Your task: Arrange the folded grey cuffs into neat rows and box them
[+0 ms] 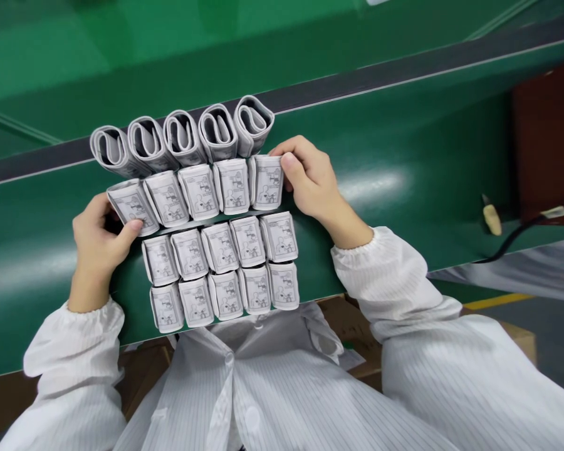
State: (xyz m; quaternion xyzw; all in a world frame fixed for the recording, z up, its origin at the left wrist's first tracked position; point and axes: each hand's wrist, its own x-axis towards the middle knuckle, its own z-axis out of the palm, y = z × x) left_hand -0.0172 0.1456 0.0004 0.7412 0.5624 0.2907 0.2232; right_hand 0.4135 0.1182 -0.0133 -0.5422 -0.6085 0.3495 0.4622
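Several folded paper bundles with printed drawings lie in rows on the green table. My left hand [104, 235] grips the leftmost bundle [132, 208] of the second row from the back, its thumb on the front face. At the other end of that row, my right hand [310, 178] pinches the top right corner of the rightmost bundle [267, 182]. Behind them stands a row of bundles [183, 134] with their rolled ends facing up. Two more rows [220, 246] lie nearer my body, close to the table's front edge.
The green table [404, 150] runs left to right, with a dark strip [348, 84] along its back. At the right are a small tool with a pale handle [492, 219], a black cable [507, 243] and a dark red-brown board [552, 138]. Cardboard boxes [352, 326] sit below the edge.
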